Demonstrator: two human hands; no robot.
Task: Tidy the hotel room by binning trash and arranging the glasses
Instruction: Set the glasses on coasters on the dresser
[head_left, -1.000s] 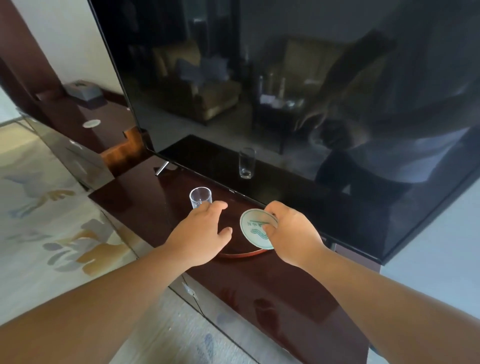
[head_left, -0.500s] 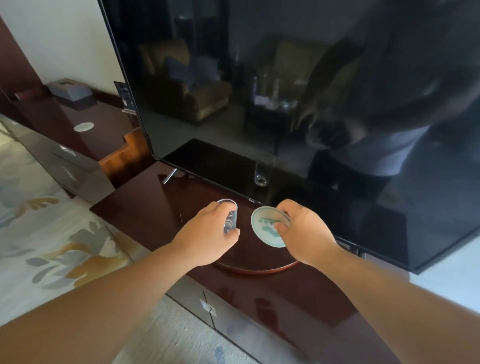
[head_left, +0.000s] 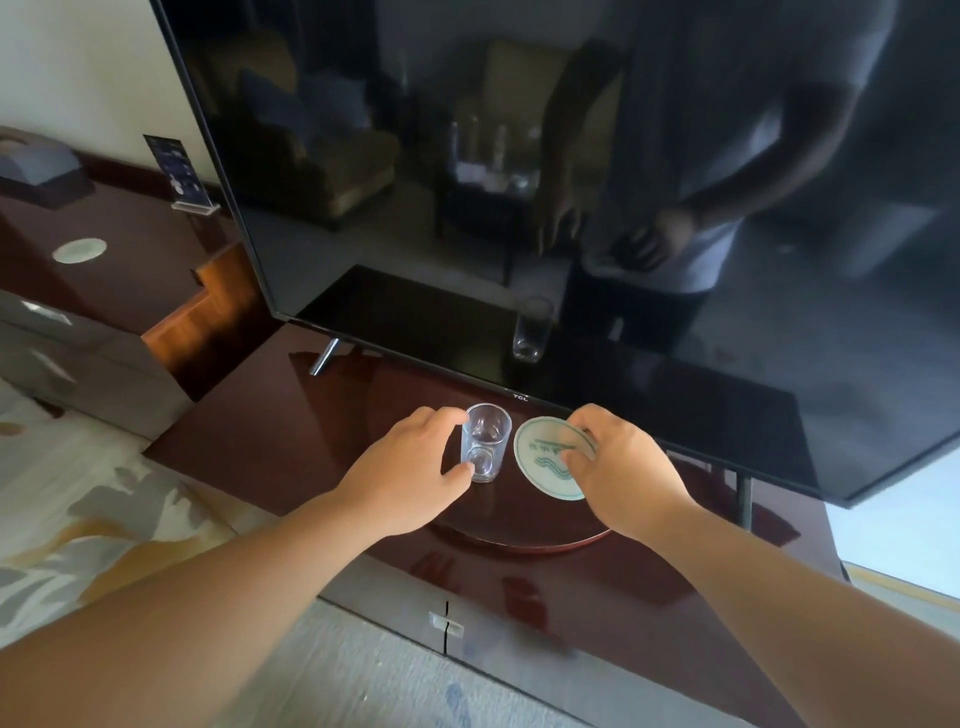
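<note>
A dark television (head_left: 571, 182) fills the far side of the scene, standing on a glossy red-brown tabletop (head_left: 249, 441). On the tabletop, just in front of the screen's lower edge, lies a round tray (head_left: 519, 543) of the same dark wood colour.

Both forearms reach in from the near edge, bare and angled toward each other over the tray. The left hand (head_left: 410, 478) comes in from the left with its back up and its fingers curled around a clear glass (head_left: 484, 441): the thumb presses low on the near side and the fingers wrap the left side up by the rim. The glass stands upright on the tray, mouth up.

The right hand (head_left: 618, 467), just right of the glass, pinches a round pale coaster (head_left: 545, 462) with a green printed design. The thumb lies across its face and the fingers curl over its far edge. The coaster is tilted up toward the camera; whether its lower edge touches the tray cannot be told.

Far left, a second pale coaster (head_left: 79, 250) lies flat on a lower desk.
</note>
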